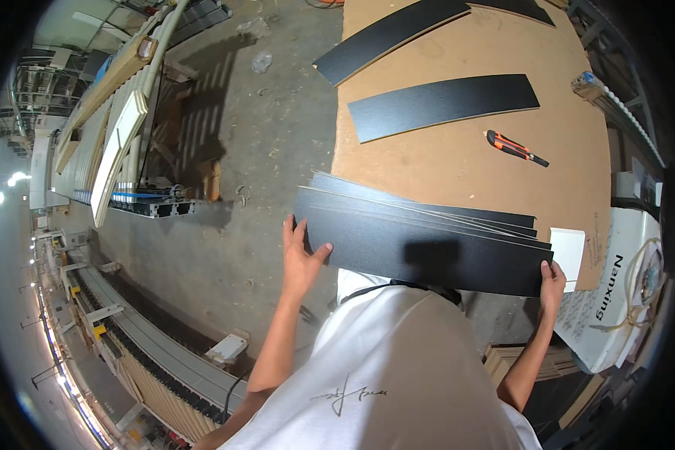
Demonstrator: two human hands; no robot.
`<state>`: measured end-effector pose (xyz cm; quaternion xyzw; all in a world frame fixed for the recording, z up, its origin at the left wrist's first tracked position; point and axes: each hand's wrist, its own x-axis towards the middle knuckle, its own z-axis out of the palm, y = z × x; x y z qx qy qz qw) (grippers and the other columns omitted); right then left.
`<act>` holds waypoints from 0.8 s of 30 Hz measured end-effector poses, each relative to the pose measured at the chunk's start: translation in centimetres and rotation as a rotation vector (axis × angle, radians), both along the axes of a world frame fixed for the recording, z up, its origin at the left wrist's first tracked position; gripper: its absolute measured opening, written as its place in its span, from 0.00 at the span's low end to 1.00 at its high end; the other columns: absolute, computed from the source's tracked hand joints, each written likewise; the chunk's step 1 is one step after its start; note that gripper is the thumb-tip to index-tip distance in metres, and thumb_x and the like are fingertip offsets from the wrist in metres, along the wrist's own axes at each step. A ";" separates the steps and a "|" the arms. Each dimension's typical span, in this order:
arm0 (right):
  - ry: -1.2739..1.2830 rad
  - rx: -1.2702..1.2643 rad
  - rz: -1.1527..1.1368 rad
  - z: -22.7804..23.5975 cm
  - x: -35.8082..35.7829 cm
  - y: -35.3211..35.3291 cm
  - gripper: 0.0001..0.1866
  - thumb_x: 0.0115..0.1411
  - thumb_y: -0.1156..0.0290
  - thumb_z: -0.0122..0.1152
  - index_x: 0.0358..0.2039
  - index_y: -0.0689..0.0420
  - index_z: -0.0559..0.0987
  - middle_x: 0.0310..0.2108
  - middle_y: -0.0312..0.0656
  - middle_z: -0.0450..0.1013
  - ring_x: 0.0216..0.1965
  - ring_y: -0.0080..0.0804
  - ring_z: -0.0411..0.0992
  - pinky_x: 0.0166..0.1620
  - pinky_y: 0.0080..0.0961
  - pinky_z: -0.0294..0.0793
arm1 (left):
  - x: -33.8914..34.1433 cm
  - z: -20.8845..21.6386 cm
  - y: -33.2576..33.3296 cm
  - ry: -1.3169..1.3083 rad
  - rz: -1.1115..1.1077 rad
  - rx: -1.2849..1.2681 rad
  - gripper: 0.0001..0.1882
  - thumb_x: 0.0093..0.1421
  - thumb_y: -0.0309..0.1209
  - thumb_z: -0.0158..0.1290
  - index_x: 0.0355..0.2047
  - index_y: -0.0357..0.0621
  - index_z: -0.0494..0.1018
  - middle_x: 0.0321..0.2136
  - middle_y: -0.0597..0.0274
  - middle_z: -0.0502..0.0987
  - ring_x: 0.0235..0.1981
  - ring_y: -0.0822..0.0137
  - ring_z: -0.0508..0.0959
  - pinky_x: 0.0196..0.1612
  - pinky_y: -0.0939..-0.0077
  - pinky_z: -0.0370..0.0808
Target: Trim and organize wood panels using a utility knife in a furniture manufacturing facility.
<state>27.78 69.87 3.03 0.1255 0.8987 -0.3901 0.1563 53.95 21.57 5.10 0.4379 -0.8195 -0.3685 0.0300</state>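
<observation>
A fanned stack of long black panels [420, 240] lies across the near edge of the table, in front of my body. My left hand [305, 259] holds the left end of the front panel, thumb on its face and fingers round the edge. At the opposite end, my right hand [552, 288] grips the corner, thumb on top. The fingers beneath the panels are partly hidden. Beyond the stack, a single black panel [442, 107] rests flat on the brown tabletop [427, 169]. An orange and black utility knife [516, 148] lies to its right.
More black panels [394, 37] lie at the table's far end. A small white piece [567, 255] sits by my right hand. Right of the table is a white wrapped bundle [607, 300]. On the left stand a rack of long boards [120, 142] and a roller conveyor [139, 315].
</observation>
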 end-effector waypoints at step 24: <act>-0.262 -0.088 -0.104 2.5 -0.4 1.9 0.26 0.67 0.55 0.56 0.47 0.71 0.77 0.40 0.43 0.77 0.40 0.28 0.72 0.49 0.26 0.70 | -2.8 -0.8 1.8 -0.008 -0.138 -0.147 0.39 0.49 0.36 0.67 0.59 0.30 0.65 0.69 0.34 0.48 0.71 0.38 0.44 0.70 0.50 0.47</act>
